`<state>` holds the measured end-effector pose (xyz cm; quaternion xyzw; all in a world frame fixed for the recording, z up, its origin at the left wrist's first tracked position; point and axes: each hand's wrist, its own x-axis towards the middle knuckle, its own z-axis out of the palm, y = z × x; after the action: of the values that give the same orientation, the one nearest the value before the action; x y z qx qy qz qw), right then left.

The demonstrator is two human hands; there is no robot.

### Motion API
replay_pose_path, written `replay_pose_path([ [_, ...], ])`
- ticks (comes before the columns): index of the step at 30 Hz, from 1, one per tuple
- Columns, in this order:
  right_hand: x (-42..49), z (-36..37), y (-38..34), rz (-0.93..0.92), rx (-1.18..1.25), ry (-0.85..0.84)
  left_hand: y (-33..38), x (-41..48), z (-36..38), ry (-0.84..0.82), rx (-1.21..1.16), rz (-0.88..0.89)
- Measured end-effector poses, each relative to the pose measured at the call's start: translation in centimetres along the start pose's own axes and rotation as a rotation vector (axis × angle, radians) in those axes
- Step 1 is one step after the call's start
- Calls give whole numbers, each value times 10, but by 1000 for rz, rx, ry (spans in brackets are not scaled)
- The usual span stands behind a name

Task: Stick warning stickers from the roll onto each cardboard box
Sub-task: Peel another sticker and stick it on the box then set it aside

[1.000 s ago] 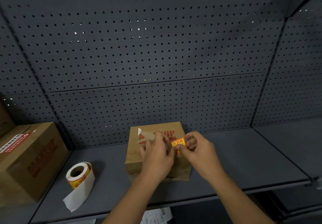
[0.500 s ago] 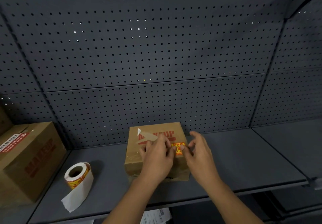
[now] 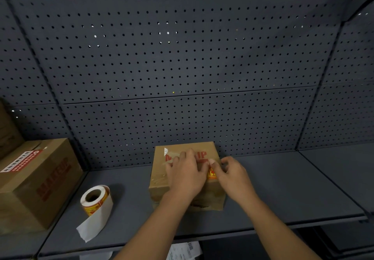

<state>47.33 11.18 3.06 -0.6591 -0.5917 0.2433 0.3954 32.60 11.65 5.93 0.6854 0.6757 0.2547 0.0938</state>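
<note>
Pressing flat on top of the small cardboard box (image 3: 159,180) at mid shelf (image 3: 283,189) with the left hand (image 3: 187,175), fingers straight and spread. Just right of it, touching the yellow-and-red warning sticker (image 3: 211,174) on the box top with the right hand (image 3: 232,175), fingers curled; pinching or only pressing, cannot tell. Sticker roll (image 3: 95,199) well left of both hands, white backing trailing nearward.

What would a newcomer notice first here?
Two bare hands meet on a small cardboard box mid-shelf: the left hand lies on its top, the right hand touches a yellow and red sticker there. Left of it stands the sticker roll, trailing white backing paper, and at the far left a larger box bears a red and white label.
</note>
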Motion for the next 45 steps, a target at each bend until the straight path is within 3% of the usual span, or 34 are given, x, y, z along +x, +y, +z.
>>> replay_pose_path([
  [9, 8, 2, 9, -41, 26, -93, -5, 4, 5, -44, -64, 29],
  [14, 12, 3, 5, 14, 12, -57, -7, 8, 0, -102, -178, -29],
  [23, 8, 4, 11, -35, 103, -96, -6, 4, 4, -69, -87, 16],
  [36, 4, 15, 15, -9, 165, 0, -7, 5, -1, -103, -164, 3],
  [38, 4, 12, 16, 11, 224, 8, -10, 4, -3, -116, -240, -5],
  [42, 1, 2, 17, 49, 297, 3, -19, 3, -28, -91, -760, -134],
  [45, 4, -8, 13, 79, 306, -25, -45, 6, -47, 79, -677, -102],
])
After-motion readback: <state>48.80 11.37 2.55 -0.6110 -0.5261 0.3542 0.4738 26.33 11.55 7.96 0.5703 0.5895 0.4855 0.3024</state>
